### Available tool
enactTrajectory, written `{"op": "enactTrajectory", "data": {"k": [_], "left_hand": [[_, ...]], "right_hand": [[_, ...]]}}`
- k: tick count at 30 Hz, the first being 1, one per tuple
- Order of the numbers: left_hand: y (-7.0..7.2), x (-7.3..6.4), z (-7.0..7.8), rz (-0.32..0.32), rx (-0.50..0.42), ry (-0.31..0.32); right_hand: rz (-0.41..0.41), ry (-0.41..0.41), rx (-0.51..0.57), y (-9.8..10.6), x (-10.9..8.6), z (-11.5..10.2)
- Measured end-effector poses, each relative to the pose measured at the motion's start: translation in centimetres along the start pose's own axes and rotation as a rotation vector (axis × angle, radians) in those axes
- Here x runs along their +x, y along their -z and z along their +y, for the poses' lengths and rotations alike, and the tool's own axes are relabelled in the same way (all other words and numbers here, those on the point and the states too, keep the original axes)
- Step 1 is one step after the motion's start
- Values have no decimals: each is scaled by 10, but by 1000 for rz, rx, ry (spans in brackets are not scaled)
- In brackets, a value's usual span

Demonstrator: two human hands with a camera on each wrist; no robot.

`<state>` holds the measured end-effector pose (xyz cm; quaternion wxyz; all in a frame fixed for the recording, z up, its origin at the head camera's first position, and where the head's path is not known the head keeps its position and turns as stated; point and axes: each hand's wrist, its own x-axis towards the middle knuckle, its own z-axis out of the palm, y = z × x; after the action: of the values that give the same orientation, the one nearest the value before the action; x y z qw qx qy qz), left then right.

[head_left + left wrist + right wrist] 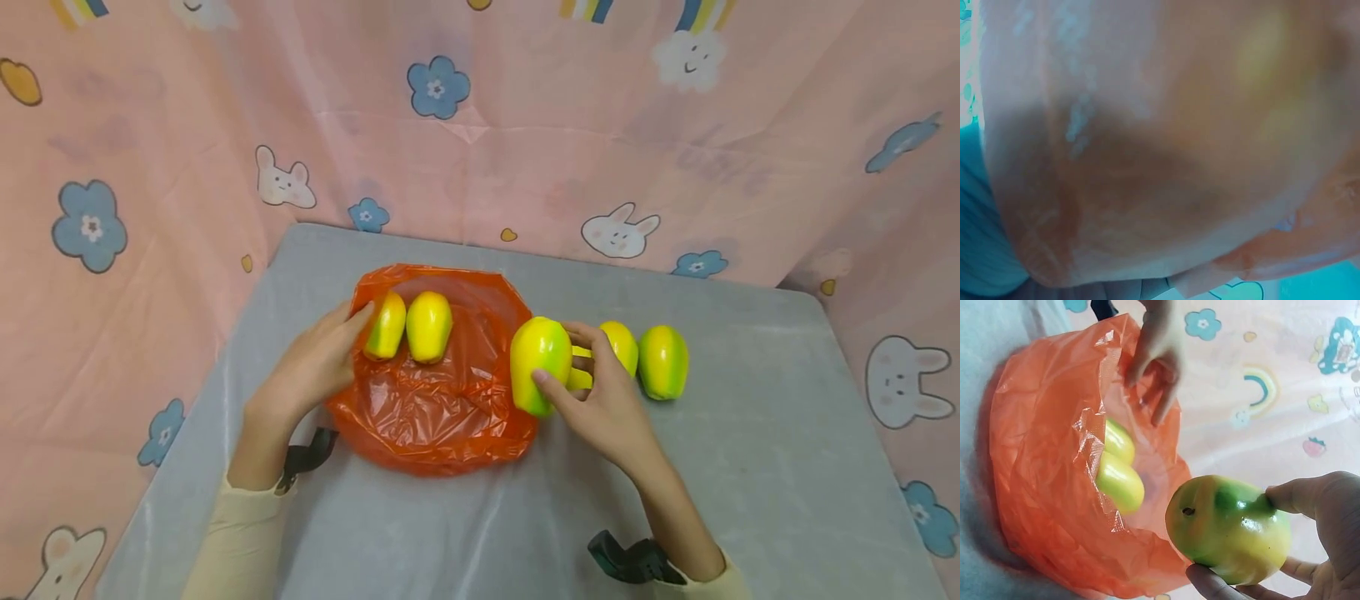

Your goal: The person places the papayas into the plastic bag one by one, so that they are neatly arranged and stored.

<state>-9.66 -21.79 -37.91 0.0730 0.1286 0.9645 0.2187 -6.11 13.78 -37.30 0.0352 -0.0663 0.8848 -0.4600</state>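
A translucent orange-red plastic bag (442, 425) lies with its mouth spread on the grey table. Inside are two glossy yellow-green oval fruits (429, 327), side by side near its left rim. My left hand (315, 358) holds that rim, with fingers curled over the edge; film blurs most of the left wrist view. In my right hand (600, 400) is another yellow-green fruit (1229, 528), gripped between thumb and fingers at the bag's right edge. A small dark stem mark shows on its end in the right wrist view.
To the right of the bag several more yellow-green fruits (663, 362) sit on the table (765, 467), one partly behind my right hand. A pink patterned cloth (510, 150) hangs behind and along both sides of the table.
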Motion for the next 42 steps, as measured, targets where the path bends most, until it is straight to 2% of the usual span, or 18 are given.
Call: {"op": "enactTrajectory", "data": {"k": [6, 15, 26, 33, 42], "left_hand": [[1, 0, 0, 18, 10, -6], [-4, -2, -1, 10, -25, 9], [-2, -1, -1, 5, -7, -6], [-1, -1, 1, 6, -29, 5], [3, -3, 0, 4, -22, 19]], "right_hand": [[-39, 53, 15, -5, 13, -7], [-87, 111, 23, -18, 29, -17], [-166, 101, 59, -38, 49, -35], [-222, 86, -4, -49, 67, -39], [-241, 61, -39, -62, 81, -36]]}}
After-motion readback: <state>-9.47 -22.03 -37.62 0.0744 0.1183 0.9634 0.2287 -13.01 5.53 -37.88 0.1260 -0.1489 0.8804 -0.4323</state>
